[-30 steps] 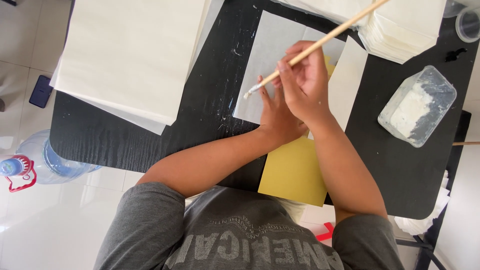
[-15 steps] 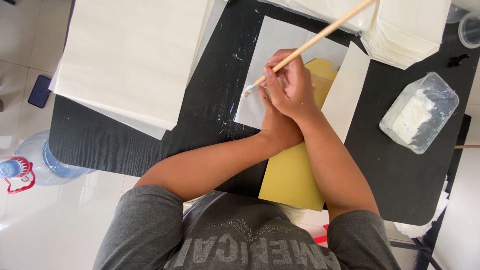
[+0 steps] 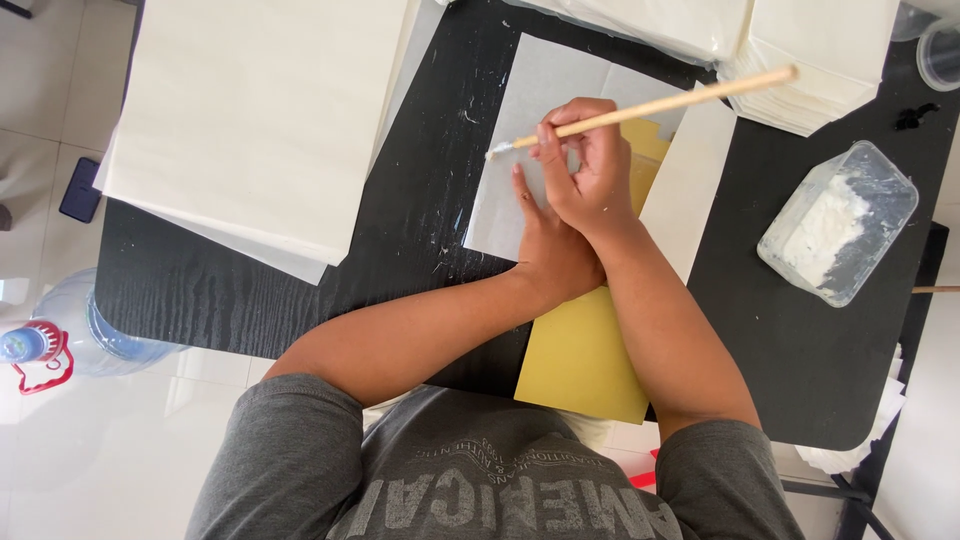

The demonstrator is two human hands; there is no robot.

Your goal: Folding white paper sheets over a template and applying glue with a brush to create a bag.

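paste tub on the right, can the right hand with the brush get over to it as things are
Probably yes. The paste tub sits open on the black table, lidless, to the side of the right hand, with only bare tabletop between; the brush is already held.

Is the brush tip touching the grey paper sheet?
Cannot tell. In the head view the brush tip lies over the grey sheet edge, but a top-down angle hides any gap.

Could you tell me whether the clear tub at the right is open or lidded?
Open: the tub shows no lid, and white paste lies exposed inside.
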